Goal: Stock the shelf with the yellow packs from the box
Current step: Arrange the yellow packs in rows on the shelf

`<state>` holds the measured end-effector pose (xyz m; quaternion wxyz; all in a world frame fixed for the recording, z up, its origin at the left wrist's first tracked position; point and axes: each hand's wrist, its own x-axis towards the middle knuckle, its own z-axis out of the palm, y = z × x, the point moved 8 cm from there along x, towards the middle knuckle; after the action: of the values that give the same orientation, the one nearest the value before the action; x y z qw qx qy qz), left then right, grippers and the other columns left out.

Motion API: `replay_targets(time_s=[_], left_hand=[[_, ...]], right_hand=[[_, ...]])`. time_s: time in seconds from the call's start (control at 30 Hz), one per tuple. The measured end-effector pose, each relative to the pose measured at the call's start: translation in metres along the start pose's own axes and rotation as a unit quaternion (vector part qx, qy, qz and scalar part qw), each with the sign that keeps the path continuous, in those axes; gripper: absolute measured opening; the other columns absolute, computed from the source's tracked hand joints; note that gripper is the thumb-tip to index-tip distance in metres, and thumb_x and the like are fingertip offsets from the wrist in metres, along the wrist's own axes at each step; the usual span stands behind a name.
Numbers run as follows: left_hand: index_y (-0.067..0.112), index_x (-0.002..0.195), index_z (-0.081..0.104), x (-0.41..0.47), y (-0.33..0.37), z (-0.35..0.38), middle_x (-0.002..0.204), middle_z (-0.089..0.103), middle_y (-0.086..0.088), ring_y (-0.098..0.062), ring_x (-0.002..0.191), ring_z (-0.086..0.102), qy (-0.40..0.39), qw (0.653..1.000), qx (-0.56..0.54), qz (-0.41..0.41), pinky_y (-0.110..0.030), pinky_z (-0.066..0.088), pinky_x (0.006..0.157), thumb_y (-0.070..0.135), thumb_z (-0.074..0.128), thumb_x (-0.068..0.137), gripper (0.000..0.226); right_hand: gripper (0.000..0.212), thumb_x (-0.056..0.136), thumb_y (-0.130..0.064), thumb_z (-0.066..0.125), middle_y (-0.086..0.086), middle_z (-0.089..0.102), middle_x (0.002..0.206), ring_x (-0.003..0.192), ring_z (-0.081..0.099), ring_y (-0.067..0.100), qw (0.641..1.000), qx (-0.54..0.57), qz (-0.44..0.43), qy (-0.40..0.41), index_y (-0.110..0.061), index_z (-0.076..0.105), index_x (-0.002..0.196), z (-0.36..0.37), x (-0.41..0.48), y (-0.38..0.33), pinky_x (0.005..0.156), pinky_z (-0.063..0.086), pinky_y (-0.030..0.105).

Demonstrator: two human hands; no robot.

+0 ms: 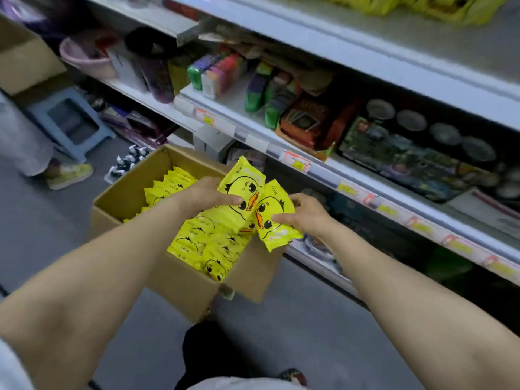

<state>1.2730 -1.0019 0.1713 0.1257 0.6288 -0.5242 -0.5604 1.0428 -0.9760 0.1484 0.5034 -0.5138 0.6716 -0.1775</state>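
Observation:
An open cardboard box (pixel 123 198) stands on the floor in front of the shelving, filled with several yellow duck-print packs (pixel 208 240). Above the box my left hand (pixel 205 194) grips one yellow pack (pixel 242 190), thumb across its front. Beside it my right hand (pixel 305 213) holds a second yellow pack (pixel 273 220), thumb on its face. The two packs overlap at their edges. More yellow packs (pixel 422 5) lie on the top shelf at the upper right.
The middle shelf (pixel 253 133) carries card boxes and toy packs behind price labels. A blue plastic stool (pixel 69 122) and a pink basin (pixel 84 57) are at the left. Another person's leg and yellow shoe (pixel 69 174) stand on the floor nearby.

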Motion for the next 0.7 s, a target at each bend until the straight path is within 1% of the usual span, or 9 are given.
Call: replay_targets(time_s=[0.07, 0.13, 0.23, 0.27, 0.33, 0.43, 0.57, 0.63, 0.7], left_hand=[[0.025, 0.093, 0.068, -0.013, 0.039, 0.017, 0.094, 0.073, 0.003, -0.020, 0.094, 0.068, 0.011, 0.999, 0.035, 0.037, -0.032, 0.052, 0.080, 0.021, 0.081, 0.077, 0.021], [0.023, 0.085, 0.068, -0.027, 0.080, 0.029, 0.086, 0.072, 0.004, -0.021, 0.087, 0.068, 0.026, 0.996, 0.064, 0.057, -0.031, 0.052, 0.076, 0.024, 0.084, 0.075, 0.018], [0.018, 0.094, 0.069, -0.041, 0.140, 0.048, 0.089, 0.071, 0.003, -0.016, 0.084, 0.069, 0.018, 0.989, 0.111, 0.093, -0.030, 0.053, 0.080, 0.036, 0.087, 0.069, 0.035], [0.017, 0.096, 0.069, -0.045, 0.162, 0.054, 0.090, 0.072, 0.001, -0.013, 0.081, 0.070, 0.013, 0.988, 0.114, 0.108, -0.028, 0.056, 0.078, 0.035, 0.087, 0.068, 0.038], [0.011, 0.102, 0.070, -0.053, 0.208, 0.064, 0.095, 0.075, -0.007, -0.016, 0.082, 0.073, -0.003, 0.985, 0.099, 0.142, -0.029, 0.058, 0.075, 0.022, 0.083, 0.075, 0.032], [0.008, 0.107, 0.068, -0.061, 0.276, 0.073, 0.100, 0.075, -0.009, -0.027, 0.092, 0.072, -0.021, 0.977, 0.088, 0.193, -0.039, 0.057, 0.085, 0.011, 0.079, 0.078, 0.030], [0.013, 0.104, 0.066, -0.055, 0.355, 0.079, 0.095, 0.075, -0.007, -0.018, 0.077, 0.072, -0.027, 0.962, 0.102, 0.254, -0.033, 0.059, 0.071, 0.005, 0.077, 0.078, 0.029], [0.012, 0.106, 0.067, -0.042, 0.388, 0.080, 0.095, 0.075, -0.005, -0.022, 0.084, 0.072, -0.025, 0.952, 0.147, 0.266, -0.035, 0.058, 0.077, 0.010, 0.081, 0.075, 0.034], [0.015, 0.105, 0.068, -0.030, 0.421, 0.080, 0.096, 0.075, -0.001, -0.025, 0.096, 0.070, -0.011, 0.935, 0.216, 0.280, -0.035, 0.054, 0.084, 0.022, 0.087, 0.067, 0.043]], right_hand=[[0.050, 0.065, -0.027, 0.092, 0.000, 0.072, 0.104, 0.091, 0.071, 0.018, 0.999, -0.018, -0.016, 0.026, -0.024, 0.062, 0.106, -0.045, -0.025, 0.001, 0.085, 0.058, 0.038], [0.036, 0.065, -0.026, 0.091, 0.002, 0.075, 0.102, 0.093, 0.071, 0.023, 0.998, -0.031, -0.025, 0.057, -0.026, 0.065, 0.090, -0.092, -0.046, 0.002, 0.089, 0.056, 0.044], [0.028, 0.061, -0.023, 0.092, 0.004, 0.077, 0.092, 0.088, 0.073, 0.026, 0.993, -0.016, -0.045, 0.104, -0.023, 0.070, 0.079, -0.157, -0.078, -0.003, 0.086, 0.057, 0.050], [0.032, 0.056, -0.027, 0.092, 0.003, 0.077, 0.089, 0.086, 0.073, 0.026, 0.990, -0.015, -0.049, 0.128, -0.021, 0.072, 0.079, -0.179, -0.090, -0.008, 0.085, 0.058, 0.050], [0.039, 0.050, -0.033, 0.092, 0.001, 0.077, 0.085, 0.083, 0.073, 0.025, 0.984, 0.001, -0.063, 0.165, -0.019, 0.074, 0.082, -0.220, -0.112, -0.018, 0.083, 0.058, 0.050], [0.034, 0.058, -0.031, 0.091, 0.000, 0.077, 0.085, 0.081, 0.074, 0.024, 0.971, 0.017, -0.094, 0.218, -0.020, 0.073, 0.084, -0.273, -0.144, -0.040, 0.080, 0.060, 0.049], [0.020, 0.075, -0.013, 0.083, 0.003, 0.076, 0.093, 0.083, 0.073, 0.022, 0.955, 0.038, -0.134, 0.261, -0.023, 0.071, 0.088, -0.331, -0.170, -0.061, 0.083, 0.059, 0.042], [0.020, 0.077, -0.011, 0.082, 0.004, 0.076, 0.093, 0.086, 0.073, 0.026, 0.949, 0.027, -0.146, 0.277, -0.020, 0.072, 0.093, -0.356, -0.177, -0.071, 0.083, 0.059, 0.042], [0.021, 0.078, -0.011, 0.081, 0.006, 0.076, 0.089, 0.083, 0.074, 0.029, 0.946, 0.012, -0.151, 0.286, -0.018, 0.073, 0.096, -0.379, -0.179, -0.078, 0.076, 0.060, 0.044]])
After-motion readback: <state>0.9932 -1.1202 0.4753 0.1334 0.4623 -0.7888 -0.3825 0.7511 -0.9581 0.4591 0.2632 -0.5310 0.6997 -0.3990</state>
